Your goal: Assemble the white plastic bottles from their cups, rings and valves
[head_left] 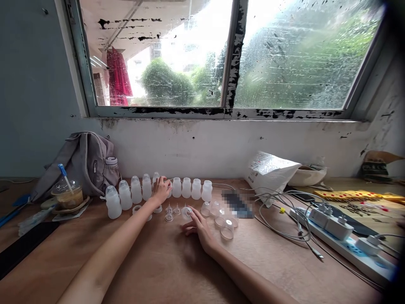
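A curved row of small translucent white bottles (193, 188) stands on the wooden table (164, 261) near the wall. My left hand (161, 189) is closed round one bottle in the middle of that row. In front of the row lie clear nipples (173, 210) and clear rings and caps (226, 226). My right hand (198, 226) rests on the table among them, its fingertips pinching a clear cap (186, 212).
A grey bag (85, 160) leans on the wall at the left, with a lidded drink cup and straw (67, 194) before it. To the right are a white packet (268, 169), tangled cables (284, 211) and a power strip (344, 238). A window spans the wall above.
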{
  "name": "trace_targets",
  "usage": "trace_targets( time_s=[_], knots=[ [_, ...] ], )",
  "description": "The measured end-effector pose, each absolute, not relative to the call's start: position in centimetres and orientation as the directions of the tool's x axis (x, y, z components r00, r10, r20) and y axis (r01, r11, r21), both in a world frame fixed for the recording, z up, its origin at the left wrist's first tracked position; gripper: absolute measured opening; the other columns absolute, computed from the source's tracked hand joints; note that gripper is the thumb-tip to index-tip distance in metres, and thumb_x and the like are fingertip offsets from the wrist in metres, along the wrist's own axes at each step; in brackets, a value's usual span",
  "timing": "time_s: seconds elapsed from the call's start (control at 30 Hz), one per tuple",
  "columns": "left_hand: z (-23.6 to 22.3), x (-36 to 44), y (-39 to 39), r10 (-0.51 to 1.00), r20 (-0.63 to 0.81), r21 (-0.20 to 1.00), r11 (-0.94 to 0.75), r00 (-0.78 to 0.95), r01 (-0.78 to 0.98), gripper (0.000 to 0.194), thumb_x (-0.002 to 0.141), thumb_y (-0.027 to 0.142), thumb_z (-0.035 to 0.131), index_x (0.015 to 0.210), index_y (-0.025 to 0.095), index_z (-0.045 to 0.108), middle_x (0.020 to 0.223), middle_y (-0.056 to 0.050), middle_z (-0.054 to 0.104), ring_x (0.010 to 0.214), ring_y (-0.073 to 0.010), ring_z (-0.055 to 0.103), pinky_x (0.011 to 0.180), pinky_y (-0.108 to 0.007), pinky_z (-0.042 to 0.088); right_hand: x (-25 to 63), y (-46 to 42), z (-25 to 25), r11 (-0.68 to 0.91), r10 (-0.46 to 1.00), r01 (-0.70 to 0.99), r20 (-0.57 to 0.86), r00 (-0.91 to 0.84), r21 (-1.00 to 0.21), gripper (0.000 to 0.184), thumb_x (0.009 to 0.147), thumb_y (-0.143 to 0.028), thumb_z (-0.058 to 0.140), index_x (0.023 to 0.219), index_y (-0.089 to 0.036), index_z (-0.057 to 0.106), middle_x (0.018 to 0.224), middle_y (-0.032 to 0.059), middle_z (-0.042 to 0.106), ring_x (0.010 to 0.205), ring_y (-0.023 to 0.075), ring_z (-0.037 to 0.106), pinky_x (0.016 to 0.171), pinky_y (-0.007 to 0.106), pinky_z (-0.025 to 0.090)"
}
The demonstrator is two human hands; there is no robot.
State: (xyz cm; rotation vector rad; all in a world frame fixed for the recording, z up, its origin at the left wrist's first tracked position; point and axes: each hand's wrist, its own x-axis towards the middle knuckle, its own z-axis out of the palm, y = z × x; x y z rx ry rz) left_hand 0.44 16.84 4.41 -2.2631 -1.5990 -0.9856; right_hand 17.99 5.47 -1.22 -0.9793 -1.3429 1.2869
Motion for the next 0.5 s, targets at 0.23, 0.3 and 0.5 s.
trace_targets(
  time_s=[0.23,0.3,0.5],
  knots=[
    [3.9,-0.6,10.0,0.568,0.771,0.164,-0.615,0.288,0.772,0.012,0.083,0.016,0.035,0.091,0.019,0.045,0.101,-0.007,0.048,0.096,-0.0186,0.047,0.084,-0.035,0.04,18.2,5.7,-1.4,0.064,0.965,-0.192,0.11,-0.239,-0.979,0.047,0.077,-0.049,0.048,0.112,-0.016,0.045,0.079,0.0059,0.062,0.066,0.0174,0.062,0.055,0.028,0.049],
    [3.2,-1.1,7.7,0.505,0.782,0.082,-0.664,0.365,0.743,0.012,0.08,0.013,0.037,0.088,0.018,0.045,0.095,-0.007,0.049,0.088,-0.019,0.049,0.078,-0.036,0.042,18.1,5.7,-1.5,0.07,0.968,-0.183,0.111,-0.224,-0.981,0.046,0.073,-0.049,0.055,0.104,-0.016,0.049,0.074,0.0037,0.061,0.061,0.016,0.061,0.054,0.027,0.048],
    [1.7,-1.3,3.4,0.508,0.673,0.006,-0.73,0.537,0.684,0.018,0.075,0.014,0.043,0.091,0.018,0.047,0.096,-0.008,0.053,0.088,-0.0209,0.051,0.075,-0.035,0.044,17.9,5.6,-1.4,0.122,0.973,-0.108,0.14,-0.183,-0.987,0.036,0.069,-0.051,0.059,0.083,-0.019,0.051,0.056,-0.0034,0.054,0.047,0.0116,0.054,0.048,0.024,0.045]
  ],
)
